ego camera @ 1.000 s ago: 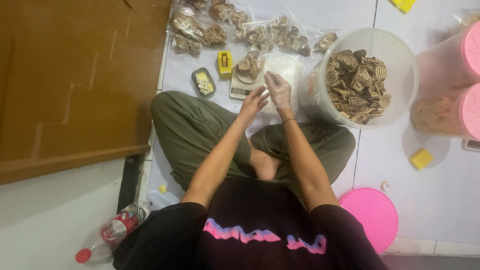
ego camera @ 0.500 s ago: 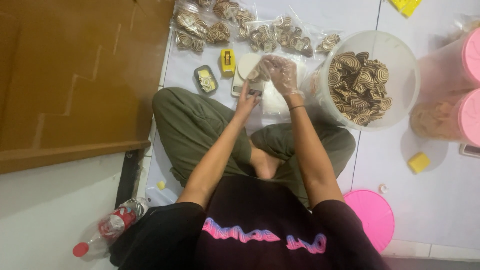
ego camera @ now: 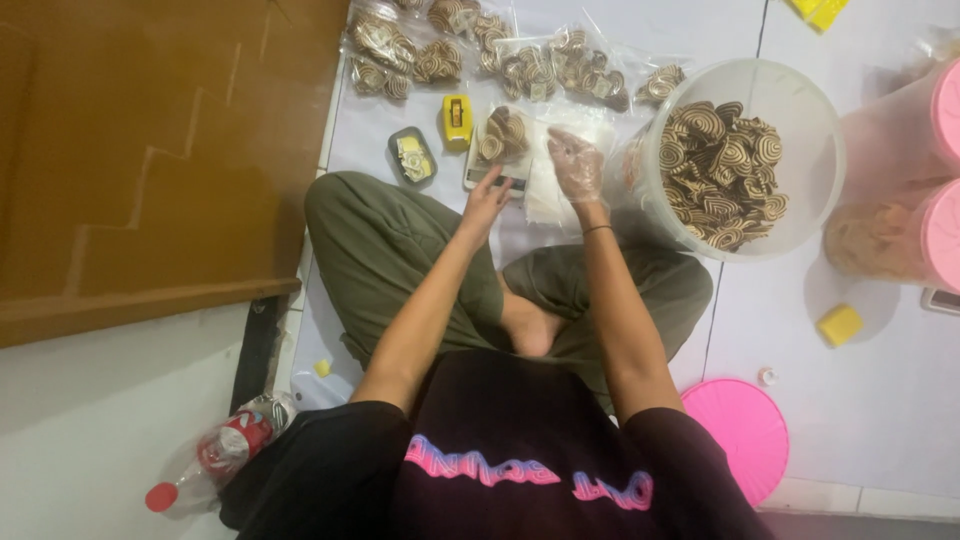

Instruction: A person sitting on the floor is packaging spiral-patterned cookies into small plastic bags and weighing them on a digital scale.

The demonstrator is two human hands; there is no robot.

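Observation:
A small clear bag of brown-and-cream swirl cookies lies on a flat white scale on the floor in front of my crossed legs. My bare left hand rests its fingertips on the scale's near edge, just below the bag. My right hand wears a thin clear glove and hovers with fingers spread over a pile of empty plastic bags, right of the scale. It holds nothing. To the right of that hand stands a big clear tub filled with the same swirl cookies.
Several filled cookie bags lie along the back. A yellow tape dispenser and a small grey tray sit left of the scale. Pink-lidded containers stand at right, a pink lid near my knee, a plastic bottle bottom left, brown wooden panelling at left.
Both hands held the cookie bag over the scale; now the bag lies on it, my left hand has dropped to the scale's edge and my right hand has moved right.

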